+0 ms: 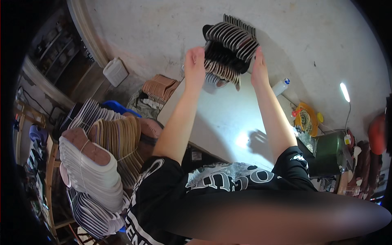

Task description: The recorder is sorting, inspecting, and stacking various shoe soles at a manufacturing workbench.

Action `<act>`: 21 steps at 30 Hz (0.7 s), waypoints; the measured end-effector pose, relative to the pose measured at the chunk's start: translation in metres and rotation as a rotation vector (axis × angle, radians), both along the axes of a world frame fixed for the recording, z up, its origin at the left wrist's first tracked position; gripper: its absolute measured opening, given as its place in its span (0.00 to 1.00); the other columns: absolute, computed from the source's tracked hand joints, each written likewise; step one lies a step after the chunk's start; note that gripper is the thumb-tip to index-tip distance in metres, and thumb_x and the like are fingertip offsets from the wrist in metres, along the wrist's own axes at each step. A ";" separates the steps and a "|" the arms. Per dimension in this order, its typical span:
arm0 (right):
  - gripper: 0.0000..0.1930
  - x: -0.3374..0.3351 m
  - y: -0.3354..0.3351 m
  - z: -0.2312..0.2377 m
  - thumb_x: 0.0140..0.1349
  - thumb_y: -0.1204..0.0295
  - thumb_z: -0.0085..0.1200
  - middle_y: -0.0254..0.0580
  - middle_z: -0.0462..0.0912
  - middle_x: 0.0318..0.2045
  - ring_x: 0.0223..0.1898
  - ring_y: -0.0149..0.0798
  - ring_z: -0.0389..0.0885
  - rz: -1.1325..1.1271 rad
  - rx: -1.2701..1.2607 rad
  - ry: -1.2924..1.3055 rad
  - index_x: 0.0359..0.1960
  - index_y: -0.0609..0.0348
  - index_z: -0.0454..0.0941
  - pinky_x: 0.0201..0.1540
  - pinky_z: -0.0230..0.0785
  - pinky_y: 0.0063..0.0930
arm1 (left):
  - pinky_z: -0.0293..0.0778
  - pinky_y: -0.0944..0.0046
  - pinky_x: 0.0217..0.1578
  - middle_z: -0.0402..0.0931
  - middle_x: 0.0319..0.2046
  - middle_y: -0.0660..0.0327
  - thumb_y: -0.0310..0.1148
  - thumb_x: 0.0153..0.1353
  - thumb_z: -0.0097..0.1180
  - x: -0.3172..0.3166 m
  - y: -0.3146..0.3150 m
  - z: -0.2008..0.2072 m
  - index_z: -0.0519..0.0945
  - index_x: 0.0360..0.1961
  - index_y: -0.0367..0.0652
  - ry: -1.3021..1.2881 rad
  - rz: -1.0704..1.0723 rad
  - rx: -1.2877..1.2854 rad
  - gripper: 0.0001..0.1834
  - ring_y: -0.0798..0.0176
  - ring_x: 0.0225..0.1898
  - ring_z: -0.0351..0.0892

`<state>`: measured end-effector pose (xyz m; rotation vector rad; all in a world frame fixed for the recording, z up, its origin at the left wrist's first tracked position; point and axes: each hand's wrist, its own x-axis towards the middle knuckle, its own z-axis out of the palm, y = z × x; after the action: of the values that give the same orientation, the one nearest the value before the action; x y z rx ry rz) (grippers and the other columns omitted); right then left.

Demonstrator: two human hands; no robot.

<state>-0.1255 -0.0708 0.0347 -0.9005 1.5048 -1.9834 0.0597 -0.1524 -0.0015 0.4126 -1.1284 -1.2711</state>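
Note:
Both arms reach forward to the far end of a white table (pixel 220 126). Between my hands is a thick stack of dark insoles (pixel 232 45) with pale edges, fanned out in layers. My left hand (pixel 194 65) has its fingers curled against the stack's left side. On the opposite side my right hand (pixel 259 68) presses along the stack's edge, its fingers pointing up. The parts of the fingers behind the stack are hidden. Below the stack, a smaller grey bundle of layered pieces (pixel 214 80) shows on the table.
Tied bundles of white insoles (pixel 92 163) and tan insoles (pixel 118 139) are piled at my left. Brown pieces (pixel 159 90) lie beyond them, near a white jerrycan (pixel 115 72). To the right are a bottle (pixel 280 87), an orange basket (pixel 307 118), a green container (pixel 326 153) and a lit lamp (pixel 345 92).

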 end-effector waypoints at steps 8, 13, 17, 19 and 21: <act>0.46 0.006 0.020 -0.036 0.64 0.39 0.40 0.53 0.47 0.70 0.72 0.46 0.45 -0.081 0.062 -0.147 0.70 0.66 0.42 0.70 0.39 0.35 | 0.66 0.71 0.45 0.75 0.37 0.63 0.31 0.65 0.53 0.102 0.111 -0.065 0.75 0.42 0.36 -0.163 -0.035 0.094 0.09 0.72 0.41 0.72; 0.43 0.050 0.037 -0.038 0.66 0.46 0.43 0.54 0.44 0.71 0.72 0.45 0.42 -0.067 0.058 0.107 0.70 0.65 0.42 0.70 0.38 0.34 | 0.67 0.70 0.44 0.76 0.35 0.61 0.28 0.65 0.51 0.205 0.194 -0.028 0.75 0.38 0.35 -0.155 0.085 0.201 0.06 0.70 0.38 0.72; 0.36 0.118 0.051 -0.036 0.68 0.63 0.47 0.52 0.45 0.71 0.73 0.42 0.40 0.098 -0.250 0.409 0.70 0.65 0.42 0.71 0.37 0.32 | 0.67 0.68 0.45 0.76 0.36 0.55 0.25 0.63 0.49 0.289 0.230 0.041 0.75 0.36 0.32 -0.403 0.495 -0.430 0.06 0.64 0.39 0.74; 0.34 0.162 0.068 -0.030 0.68 0.66 0.48 0.50 0.49 0.70 0.72 0.41 0.43 0.286 -0.211 0.445 0.70 0.62 0.45 0.70 0.39 0.32 | 0.65 0.63 0.52 0.75 0.42 0.47 0.31 0.63 0.50 0.328 0.237 0.061 0.74 0.42 0.29 -0.468 0.900 -0.390 0.13 0.55 0.46 0.73; 0.33 0.191 0.063 -0.055 0.68 0.66 0.49 0.50 0.52 0.70 0.72 0.41 0.46 0.479 -0.144 0.532 0.69 0.62 0.48 0.70 0.40 0.32 | 0.62 0.58 0.57 0.74 0.47 0.41 0.35 0.64 0.51 0.365 0.224 0.055 0.73 0.48 0.28 -0.564 1.117 -0.268 0.19 0.48 0.52 0.72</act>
<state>0.0654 -0.0077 -0.0202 -1.7687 1.2370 -1.5788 0.4249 0.0716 0.0540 1.0471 -1.2066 -0.0074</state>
